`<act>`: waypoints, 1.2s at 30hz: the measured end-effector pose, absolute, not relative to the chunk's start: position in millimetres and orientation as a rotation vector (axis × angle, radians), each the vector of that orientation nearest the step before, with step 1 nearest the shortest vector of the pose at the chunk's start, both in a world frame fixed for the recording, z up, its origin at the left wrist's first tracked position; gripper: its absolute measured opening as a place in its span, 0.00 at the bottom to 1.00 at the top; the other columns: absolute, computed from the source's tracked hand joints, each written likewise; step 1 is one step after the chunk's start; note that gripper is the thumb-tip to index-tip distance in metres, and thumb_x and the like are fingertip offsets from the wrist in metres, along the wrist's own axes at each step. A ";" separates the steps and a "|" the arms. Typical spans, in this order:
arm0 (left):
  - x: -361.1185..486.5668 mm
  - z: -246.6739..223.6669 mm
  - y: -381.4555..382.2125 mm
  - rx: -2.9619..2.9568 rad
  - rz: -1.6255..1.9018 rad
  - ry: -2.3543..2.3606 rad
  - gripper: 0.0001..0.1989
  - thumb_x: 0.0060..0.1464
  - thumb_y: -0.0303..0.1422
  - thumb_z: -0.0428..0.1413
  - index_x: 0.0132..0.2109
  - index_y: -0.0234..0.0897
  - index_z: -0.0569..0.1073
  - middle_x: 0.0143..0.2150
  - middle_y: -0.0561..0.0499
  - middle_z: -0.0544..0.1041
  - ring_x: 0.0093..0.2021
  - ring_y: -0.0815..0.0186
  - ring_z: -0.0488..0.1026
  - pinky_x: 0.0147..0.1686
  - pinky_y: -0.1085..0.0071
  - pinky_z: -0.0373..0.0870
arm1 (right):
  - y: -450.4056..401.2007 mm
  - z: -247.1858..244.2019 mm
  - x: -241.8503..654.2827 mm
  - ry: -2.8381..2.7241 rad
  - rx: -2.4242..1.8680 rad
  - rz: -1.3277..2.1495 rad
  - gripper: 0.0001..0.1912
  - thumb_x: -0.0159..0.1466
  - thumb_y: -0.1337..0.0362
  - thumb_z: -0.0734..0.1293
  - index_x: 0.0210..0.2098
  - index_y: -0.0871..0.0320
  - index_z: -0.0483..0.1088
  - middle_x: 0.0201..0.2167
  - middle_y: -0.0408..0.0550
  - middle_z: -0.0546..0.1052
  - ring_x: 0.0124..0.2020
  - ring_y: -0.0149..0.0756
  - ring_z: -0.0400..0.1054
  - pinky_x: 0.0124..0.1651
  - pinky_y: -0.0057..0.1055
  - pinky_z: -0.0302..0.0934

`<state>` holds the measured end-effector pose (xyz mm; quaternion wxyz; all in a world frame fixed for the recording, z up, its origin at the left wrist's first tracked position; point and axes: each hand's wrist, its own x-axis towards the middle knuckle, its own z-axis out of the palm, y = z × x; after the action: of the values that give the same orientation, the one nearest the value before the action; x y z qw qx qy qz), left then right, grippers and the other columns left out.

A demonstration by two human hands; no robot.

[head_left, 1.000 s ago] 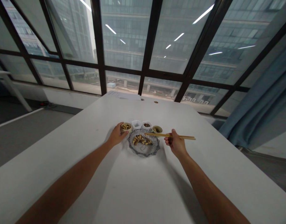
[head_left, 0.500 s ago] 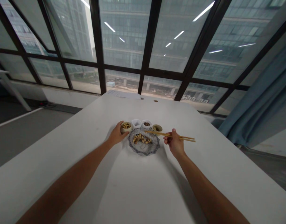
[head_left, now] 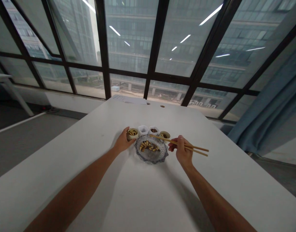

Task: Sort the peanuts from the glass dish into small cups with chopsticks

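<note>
My left hand (head_left: 123,140) is wrapped round the side of a small pale cup (head_left: 133,137) filled with yellowish, nut-like pieces. In my right hand (head_left: 183,149) is a pair of wooden chopsticks (head_left: 196,149); their tips reach left over the far rim of a clear fluted glass plate (head_left: 152,158). Mixed light and dark pieces (head_left: 149,146) lie in that plate, too small to name surely. Behind it stand a white cup (head_left: 143,130) that looks bare inside, another white cup (head_left: 153,130) with brown bits, and an olive-coloured cup (head_left: 164,135) with some dark contents.
Everything stands on a white table (head_left: 128,193). Papers (head_left: 130,99) lie at its far edge beside a round hole (head_left: 162,106). Large dark-framed windows rise behind, and a blue curtain (head_left: 266,109) hangs at the right. Another white table (head_left: 1,77) is at the far left.
The chopsticks' rear ends have spread apart and dipped lower, while their tips stay over the plate's far rim. My left hand keeps its hold on the cup. The whole view has shifted slightly.
</note>
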<state>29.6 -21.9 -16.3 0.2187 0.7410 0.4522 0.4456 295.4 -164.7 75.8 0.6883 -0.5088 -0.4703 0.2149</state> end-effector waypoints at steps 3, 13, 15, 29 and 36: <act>31.6 -15.4 -24.0 2.048 1.237 1.238 0.41 0.48 0.42 0.63 0.65 0.35 0.58 0.61 0.36 0.70 0.60 0.51 0.70 0.60 0.52 0.67 | -154.5 81.4 270.8 -1.190 -1.137 0.503 0.29 0.64 0.37 0.61 0.28 0.58 0.71 0.19 0.46 0.75 0.15 0.32 0.67 0.18 0.29 0.62; 34.5 -19.0 -27.8 2.047 1.244 1.238 0.40 0.49 0.41 0.63 0.66 0.37 0.57 0.62 0.37 0.69 0.60 0.50 0.70 0.60 0.50 0.66 | -113.8 93.2 246.5 -1.326 -1.119 0.617 0.29 0.62 0.36 0.62 0.28 0.58 0.72 0.20 0.46 0.76 0.18 0.33 0.68 0.21 0.29 0.64; 33.7 -19.4 -28.4 2.051 1.245 1.248 0.40 0.49 0.40 0.63 0.66 0.37 0.57 0.61 0.37 0.70 0.60 0.51 0.71 0.60 0.51 0.67 | -125.4 91.1 261.3 -1.274 -1.159 0.588 0.31 0.62 0.36 0.61 0.27 0.58 0.72 0.18 0.46 0.74 0.15 0.32 0.66 0.18 0.28 0.61; 28.6 -16.8 -32.0 2.053 1.238 1.261 0.40 0.49 0.42 0.63 0.66 0.37 0.57 0.63 0.37 0.68 0.60 0.51 0.70 0.61 0.53 0.67 | -142.6 82.4 281.3 -1.909 -1.377 0.307 0.26 0.71 0.48 0.55 0.21 0.53 0.64 0.17 0.43 0.71 0.21 0.34 0.66 0.26 0.30 0.60; 29.7 -18.8 -31.2 2.062 1.231 1.259 0.40 0.50 0.42 0.62 0.66 0.35 0.56 0.63 0.35 0.68 0.61 0.51 0.69 0.61 0.52 0.66 | -142.5 85.7 276.8 -2.199 -1.122 0.038 0.27 0.73 0.50 0.52 0.22 0.54 0.62 0.18 0.42 0.67 0.20 0.30 0.61 0.26 0.29 0.56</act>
<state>29.7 -31.2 -18.8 0.2135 0.7428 0.4536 0.4437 276.8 -142.5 85.7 0.3300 -0.4290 -0.8408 0.0146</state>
